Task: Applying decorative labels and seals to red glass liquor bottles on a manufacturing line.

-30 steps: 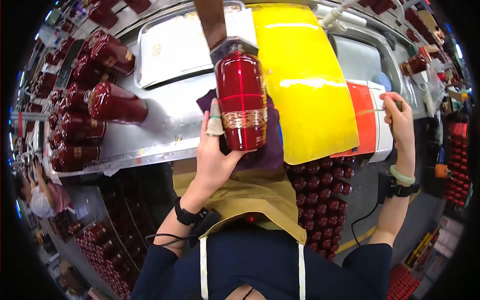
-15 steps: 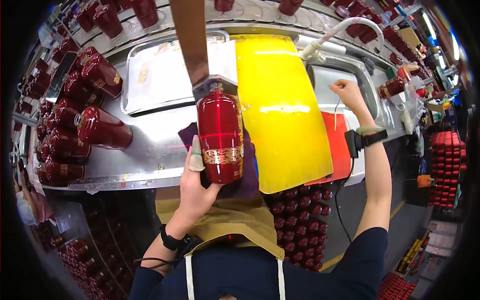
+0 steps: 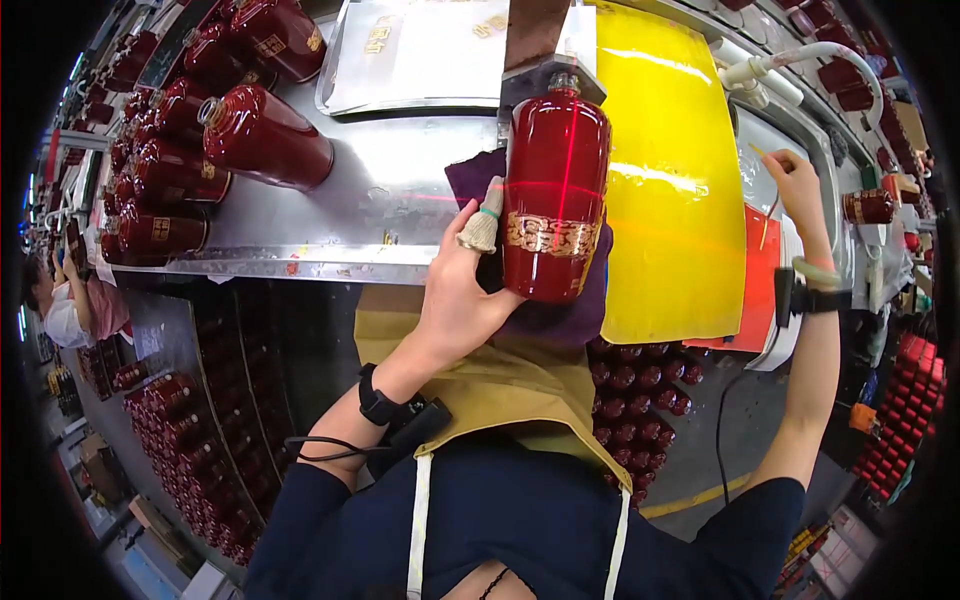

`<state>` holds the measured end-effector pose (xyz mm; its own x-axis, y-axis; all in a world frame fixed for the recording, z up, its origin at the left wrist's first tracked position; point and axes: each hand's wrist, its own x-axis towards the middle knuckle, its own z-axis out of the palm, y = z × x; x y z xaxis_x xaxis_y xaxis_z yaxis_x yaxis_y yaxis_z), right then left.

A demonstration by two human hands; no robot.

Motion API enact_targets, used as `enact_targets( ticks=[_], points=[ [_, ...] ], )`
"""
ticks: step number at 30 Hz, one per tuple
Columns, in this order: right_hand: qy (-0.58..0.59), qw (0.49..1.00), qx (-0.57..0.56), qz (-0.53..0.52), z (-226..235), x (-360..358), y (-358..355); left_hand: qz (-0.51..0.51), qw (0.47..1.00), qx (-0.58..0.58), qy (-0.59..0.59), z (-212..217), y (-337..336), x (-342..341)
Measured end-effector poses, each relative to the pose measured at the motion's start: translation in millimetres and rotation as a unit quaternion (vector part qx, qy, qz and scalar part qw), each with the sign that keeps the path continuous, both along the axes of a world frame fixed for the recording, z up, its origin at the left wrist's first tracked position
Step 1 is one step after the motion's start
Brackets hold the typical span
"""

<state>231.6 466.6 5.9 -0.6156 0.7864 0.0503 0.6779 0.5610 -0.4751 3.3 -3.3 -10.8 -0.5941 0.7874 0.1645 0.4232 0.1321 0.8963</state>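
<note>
A glossy dark red bottle (image 3: 556, 190) with a gold patterned band stands tilted before me, its clear neck against a dark bracket (image 3: 540, 90). My left hand (image 3: 468, 290) grips it low on the left side; one finger wears a pale knitted finger cover (image 3: 480, 228). Thin red light lines cross on the glass. A purple cloth (image 3: 478, 178) lies beneath the bottle. Out to the right, over the sink's near side, my right hand (image 3: 798, 190) pinches a thin yellow strip (image 3: 757, 149); another thin pale strip (image 3: 769, 218) hangs below the hand.
Several red bottles (image 3: 265, 140) stand on the metal table at left. Behind is a tray (image 3: 415, 55) with a white sheet and gold decals. A yellow sheet (image 3: 670, 200) covers the middle right, with a red sheet (image 3: 760, 270) beside it. A white tap (image 3: 800, 60) arches over the sink (image 3: 835, 150).
The view has shifted, so the bottle and table appear farther right and higher. The yellow strip at my right fingertips shows now. My left hand keeps its grip on the bottle.
</note>
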Motion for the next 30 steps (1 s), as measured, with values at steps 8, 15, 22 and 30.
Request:
enact_targets(
  ticks=[8, 15, 22, 30],
  points=[
    [0.082, 0.995, -0.009, 0.050, 71, -4, -205, 0.020, 0.991, 0.033, 0.127, 2, -3, 3],
    [0.143, 0.983, -0.087, 0.072, 60, -35, -307, 0.008, 0.999, 0.043, 0.000, 5, -9, 9],
    [0.214, 0.945, -0.189, 0.160, 64, -62, -347, -0.040, 0.975, 0.138, -0.168, 7, -19, 15],
    [0.188, 0.954, -0.208, 0.102, 42, -61, -345, 0.007, 0.977, 0.132, -0.169, 5, -9, 28]
  ],
)
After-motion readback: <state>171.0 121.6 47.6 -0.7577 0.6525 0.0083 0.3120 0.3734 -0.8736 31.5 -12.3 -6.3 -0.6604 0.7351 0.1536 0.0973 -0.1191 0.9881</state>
